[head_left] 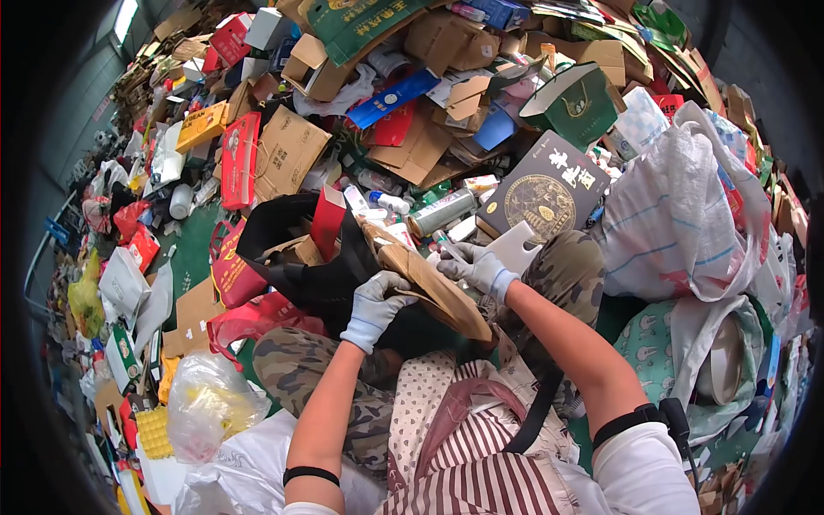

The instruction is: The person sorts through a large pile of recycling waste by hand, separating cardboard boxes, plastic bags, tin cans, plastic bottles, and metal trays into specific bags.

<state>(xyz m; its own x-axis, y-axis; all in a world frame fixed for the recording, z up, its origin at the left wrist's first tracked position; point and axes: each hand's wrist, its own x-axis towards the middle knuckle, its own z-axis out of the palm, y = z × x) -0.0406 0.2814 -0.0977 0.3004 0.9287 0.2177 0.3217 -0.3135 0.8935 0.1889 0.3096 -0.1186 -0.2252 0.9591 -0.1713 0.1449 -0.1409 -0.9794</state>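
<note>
Everywhere, heaped boxes and packaging hemmed in the seated person, leaving little open room beyond the lap. A flattened brown cardboard piece lay tilted over the knees. The gloved left hand curled around its lower edge and the right hand pinched its upper side, beside a black bag.
</note>
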